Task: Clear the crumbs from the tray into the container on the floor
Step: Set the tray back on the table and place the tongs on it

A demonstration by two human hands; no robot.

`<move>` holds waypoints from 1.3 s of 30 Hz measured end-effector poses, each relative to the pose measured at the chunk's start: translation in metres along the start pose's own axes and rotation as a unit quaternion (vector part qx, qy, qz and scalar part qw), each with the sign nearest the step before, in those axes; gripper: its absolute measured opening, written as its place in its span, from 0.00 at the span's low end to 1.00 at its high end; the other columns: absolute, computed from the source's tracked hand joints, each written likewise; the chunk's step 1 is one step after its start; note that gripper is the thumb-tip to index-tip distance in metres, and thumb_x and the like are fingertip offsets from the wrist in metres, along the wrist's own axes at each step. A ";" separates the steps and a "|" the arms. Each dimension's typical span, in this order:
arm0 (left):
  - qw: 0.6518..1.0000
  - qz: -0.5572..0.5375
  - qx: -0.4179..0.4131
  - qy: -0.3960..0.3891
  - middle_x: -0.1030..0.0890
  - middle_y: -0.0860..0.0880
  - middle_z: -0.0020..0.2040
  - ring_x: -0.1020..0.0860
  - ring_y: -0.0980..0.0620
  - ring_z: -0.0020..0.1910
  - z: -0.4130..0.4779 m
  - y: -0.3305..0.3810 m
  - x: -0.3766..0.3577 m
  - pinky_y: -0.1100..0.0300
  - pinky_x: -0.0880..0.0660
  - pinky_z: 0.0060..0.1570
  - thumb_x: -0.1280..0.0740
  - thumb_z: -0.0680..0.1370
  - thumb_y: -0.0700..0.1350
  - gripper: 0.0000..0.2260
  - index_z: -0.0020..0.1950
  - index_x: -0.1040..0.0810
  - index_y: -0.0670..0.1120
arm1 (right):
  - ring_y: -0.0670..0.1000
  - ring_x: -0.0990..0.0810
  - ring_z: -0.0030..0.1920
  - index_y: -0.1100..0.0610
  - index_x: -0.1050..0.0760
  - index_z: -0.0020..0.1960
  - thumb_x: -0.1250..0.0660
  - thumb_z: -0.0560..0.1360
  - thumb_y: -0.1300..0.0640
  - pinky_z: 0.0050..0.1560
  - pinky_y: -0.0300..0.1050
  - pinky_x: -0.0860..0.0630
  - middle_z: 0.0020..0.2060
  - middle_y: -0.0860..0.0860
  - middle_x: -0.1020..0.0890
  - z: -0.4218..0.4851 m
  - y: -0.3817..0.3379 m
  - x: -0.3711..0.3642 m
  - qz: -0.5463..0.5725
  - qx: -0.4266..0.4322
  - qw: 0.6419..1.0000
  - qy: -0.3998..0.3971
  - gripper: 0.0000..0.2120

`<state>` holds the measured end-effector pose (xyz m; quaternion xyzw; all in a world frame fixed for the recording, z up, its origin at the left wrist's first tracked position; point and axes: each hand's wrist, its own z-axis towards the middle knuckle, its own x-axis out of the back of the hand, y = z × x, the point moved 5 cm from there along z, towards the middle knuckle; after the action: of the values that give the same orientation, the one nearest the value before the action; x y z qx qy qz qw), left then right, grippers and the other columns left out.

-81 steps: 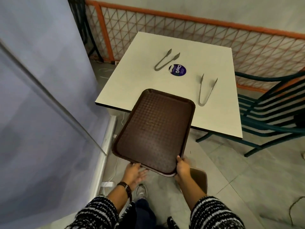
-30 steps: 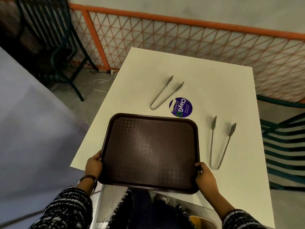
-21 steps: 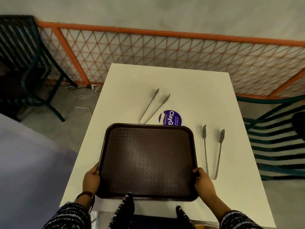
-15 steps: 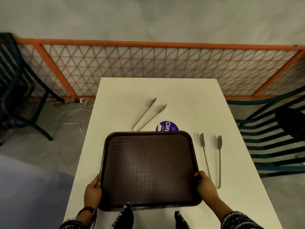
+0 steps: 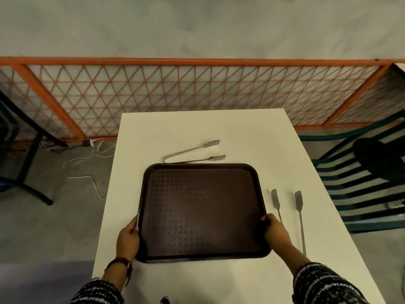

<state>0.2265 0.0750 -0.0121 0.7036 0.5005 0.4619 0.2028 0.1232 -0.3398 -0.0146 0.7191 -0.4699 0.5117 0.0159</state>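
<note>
- Brown tray [image 5: 202, 212] flat on white worktop [image 5: 219, 126], near the front edge, long sides running left-right.
- Left hand [image 5: 127, 239] wrapped on tray's left rim near the front corner; right hand [image 5: 276, 232] clamped on the right rim opposite. Symmetric two-sided grip, likely to keep tray level while set down.
- Tray surface looks nearly bare; a few pale specks near centre, too small to call crumbs for sure.
- Container not in view; floor visible on both sides, nothing there to tell.
- One pair of tongs [image 5: 192, 152] just beyond tray's far edge, lying sideways; second tongs [image 5: 291, 216] just right of tray, right next to the right hand. Tray fitted between them, not touching as far as visible.
- Judged: dumping step looks done, tray parked back on worktop; release of both hands pending.
</note>
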 end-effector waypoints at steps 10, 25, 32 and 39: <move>0.998 -0.056 0.032 -0.011 0.28 0.42 0.68 0.30 0.41 0.66 0.020 0.019 -0.010 0.54 0.35 0.66 0.46 0.80 0.36 0.17 0.69 0.31 0.42 | 0.54 0.24 0.41 0.51 0.33 0.52 0.47 0.75 0.68 0.38 0.43 0.31 0.45 0.54 0.22 0.040 -0.016 0.013 -0.044 0.008 0.999 -0.010 0.13; 0.997 -0.054 0.046 -0.010 0.26 0.42 0.66 0.29 0.41 0.65 0.026 0.012 -0.020 0.51 0.33 0.67 0.43 0.80 0.38 0.16 0.68 0.29 0.45 | 0.56 0.25 0.40 0.57 0.30 0.58 0.48 0.73 0.70 0.38 0.45 0.32 0.44 0.56 0.23 0.071 -0.023 0.026 -0.070 0.039 0.997 -0.005 0.17; 0.996 -0.060 0.058 0.013 0.28 0.42 0.68 0.30 0.41 0.67 0.025 0.007 -0.018 0.51 0.35 0.69 0.41 0.79 0.38 0.18 0.69 0.32 0.42 | 0.61 0.22 0.52 0.59 0.32 0.66 0.47 0.76 0.67 0.53 0.51 0.25 0.62 0.63 0.27 0.057 -0.025 0.026 -0.087 0.082 0.993 -0.006 0.19; 0.998 -0.007 -0.047 0.037 0.26 0.42 0.64 0.27 0.44 0.62 -0.017 0.011 -0.029 0.49 0.31 0.66 0.40 0.78 0.37 0.15 0.64 0.26 0.45 | 0.60 0.29 0.63 0.58 0.30 0.67 0.38 0.75 0.65 0.62 0.53 0.29 0.67 0.59 0.30 -0.004 0.000 0.033 -0.110 0.115 0.984 0.077 0.20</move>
<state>0.2150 0.0418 -0.0085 0.6720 0.4904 0.5092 0.2205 0.1218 -0.3597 0.0123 0.7217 -0.3229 0.6117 0.0254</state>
